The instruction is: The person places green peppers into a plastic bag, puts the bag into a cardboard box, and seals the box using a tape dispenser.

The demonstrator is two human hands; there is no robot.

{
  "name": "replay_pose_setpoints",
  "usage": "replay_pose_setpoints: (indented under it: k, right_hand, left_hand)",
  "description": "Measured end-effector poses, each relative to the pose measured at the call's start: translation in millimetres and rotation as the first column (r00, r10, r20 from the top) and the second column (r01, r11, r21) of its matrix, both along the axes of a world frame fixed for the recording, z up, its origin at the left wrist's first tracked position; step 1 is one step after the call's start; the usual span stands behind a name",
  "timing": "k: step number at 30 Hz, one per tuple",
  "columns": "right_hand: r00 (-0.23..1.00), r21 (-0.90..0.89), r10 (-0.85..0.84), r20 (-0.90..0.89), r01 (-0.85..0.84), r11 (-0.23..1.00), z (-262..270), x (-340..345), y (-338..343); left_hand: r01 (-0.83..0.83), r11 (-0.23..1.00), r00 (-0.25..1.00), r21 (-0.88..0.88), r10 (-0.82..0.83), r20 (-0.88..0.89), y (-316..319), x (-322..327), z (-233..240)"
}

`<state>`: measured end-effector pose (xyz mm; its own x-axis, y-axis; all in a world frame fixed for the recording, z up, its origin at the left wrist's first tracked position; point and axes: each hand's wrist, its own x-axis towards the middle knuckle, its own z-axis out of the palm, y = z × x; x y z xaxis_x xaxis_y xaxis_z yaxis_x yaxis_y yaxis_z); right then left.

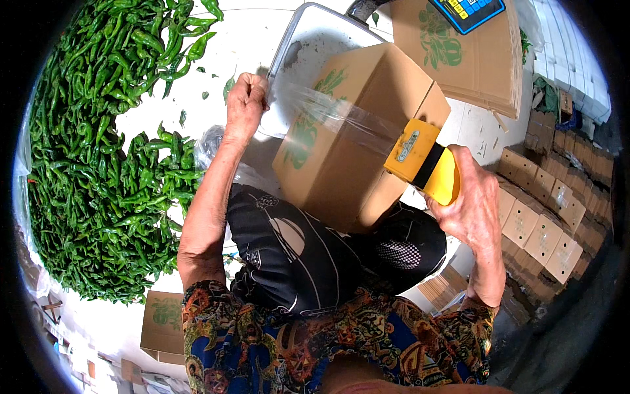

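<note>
A cardboard box printed with green peppers is tilted in front of my knees. My right hand grips a yellow tape dispenser with a black band, held against the box's right end. From it a strip of clear packing tape runs left across the box and beyond its edge. My left hand is closed in a fist on the far end of that strip, left of the box and beside the metal rim of the scale platform. The fingertips of the left hand are partly hidden.
A large heap of green peppers covers the floor on the left. Flattened cartons lie at the top, under a keypad. Closed boxes are stacked at right. Another carton stands at lower left.
</note>
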<state>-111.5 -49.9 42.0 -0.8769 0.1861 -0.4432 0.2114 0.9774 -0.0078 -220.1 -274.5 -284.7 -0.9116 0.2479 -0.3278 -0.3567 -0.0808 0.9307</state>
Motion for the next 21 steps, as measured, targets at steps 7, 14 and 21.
replay_pose_setpoints:
  k: [7, 14, 21]
  right_hand:
    - [0.999, -0.033, 0.033, -0.041, -0.034, 0.999, -4, 0, 5]
    - [1.0, -0.033, 0.009, -0.008, -0.01, 0.999, -10, 3, 7]
    - [0.999, -0.038, -0.028, 0.024, 0.029, 0.999, -9, 1, 6]
  left_hand:
    - [0.088, 0.995, 0.995, -0.036, -0.087, 0.044, 9, 12, -12]
    - [0.169, 0.967, 0.964, -0.191, -0.202, -0.173, 39, 35, -27]
    - [0.229, 0.973, 0.962, 0.024, -0.222, -0.156, 50, 41, -16]
